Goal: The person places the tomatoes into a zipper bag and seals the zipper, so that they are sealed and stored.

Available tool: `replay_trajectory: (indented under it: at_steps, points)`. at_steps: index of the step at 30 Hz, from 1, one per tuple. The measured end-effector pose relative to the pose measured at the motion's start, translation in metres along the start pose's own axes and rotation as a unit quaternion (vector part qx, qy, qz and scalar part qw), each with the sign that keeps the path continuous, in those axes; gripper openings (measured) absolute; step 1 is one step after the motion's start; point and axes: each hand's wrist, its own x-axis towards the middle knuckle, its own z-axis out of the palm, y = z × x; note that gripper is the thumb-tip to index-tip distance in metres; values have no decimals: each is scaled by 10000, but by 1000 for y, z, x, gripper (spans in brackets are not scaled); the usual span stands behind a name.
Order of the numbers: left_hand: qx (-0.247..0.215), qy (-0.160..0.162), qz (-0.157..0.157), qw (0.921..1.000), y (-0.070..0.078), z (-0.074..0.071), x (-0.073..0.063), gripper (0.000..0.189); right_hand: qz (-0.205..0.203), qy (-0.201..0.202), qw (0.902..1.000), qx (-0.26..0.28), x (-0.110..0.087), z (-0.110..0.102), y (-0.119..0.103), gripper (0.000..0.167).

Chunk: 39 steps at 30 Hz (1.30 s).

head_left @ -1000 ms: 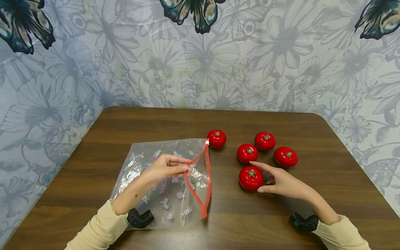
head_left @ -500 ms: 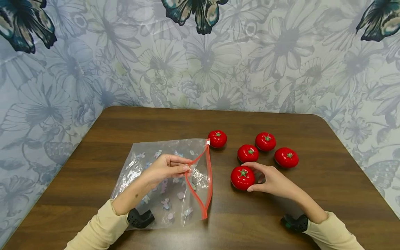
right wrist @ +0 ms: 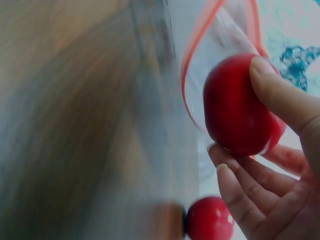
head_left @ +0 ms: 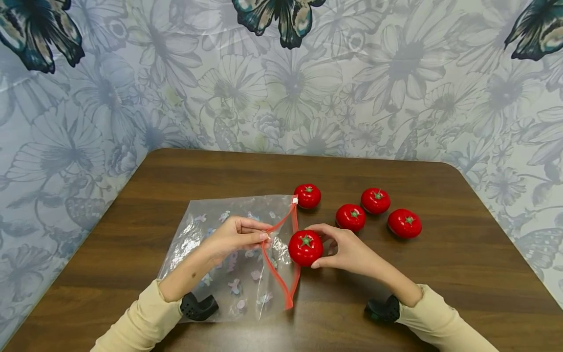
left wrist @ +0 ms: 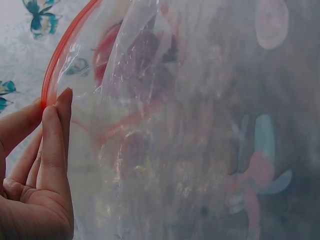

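A clear zip bag with small printed figures and a red zip edge lies on the table, its mouth parted toward the right. My left hand pinches one red edge of that mouth between thumb and fingers; the left wrist view shows the pinched zip edge close up. A red tomato with a green stem is in my right hand, gripped between thumb and fingers. It is at the bag's mouth, overlapping the far red edge in the head view. In the right wrist view the held tomato faces the parted opening.
One tomato sits beside the bag's upper right corner. Farther right stand three more: a near tomato, a back tomato and a right tomato. The wooden table ends before a flower-patterned wall.
My right hand has closed on the front tomato and carried it left from beside the others to the bag's mouth. The left hand keeps its pinch on the bag edge.
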Motion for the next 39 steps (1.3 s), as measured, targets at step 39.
replay_trajectory:
  at_steps: [39]
  points:
    - [76,-92,1,9999,-1,2,1,35,-212,-274,9994,-78,20,28,-1,55]
